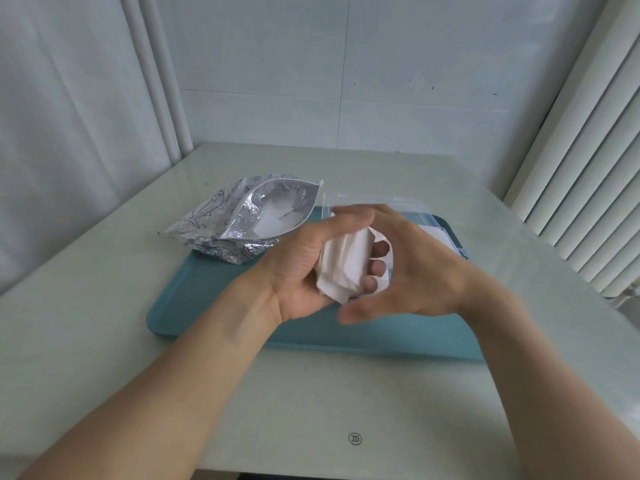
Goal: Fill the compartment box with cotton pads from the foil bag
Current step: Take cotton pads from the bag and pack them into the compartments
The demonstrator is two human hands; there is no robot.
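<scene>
Our left hand grips a stack of pads; our right hand cups it, fingers loose. More pads remain in the bag at the tray's far left corner; the box is mostly hidden.

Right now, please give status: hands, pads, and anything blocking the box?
Left hand grips stack of cotton pads. Right hand cupped beside the stack, contact unclear. Foil bag open, pads inside. Compartment box behind hands, nothing seen blocking.

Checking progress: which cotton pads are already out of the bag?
The stack of cotton pads gripped in the left hand, over the teal tray; the others still lie inside the open foil bag.
</scene>
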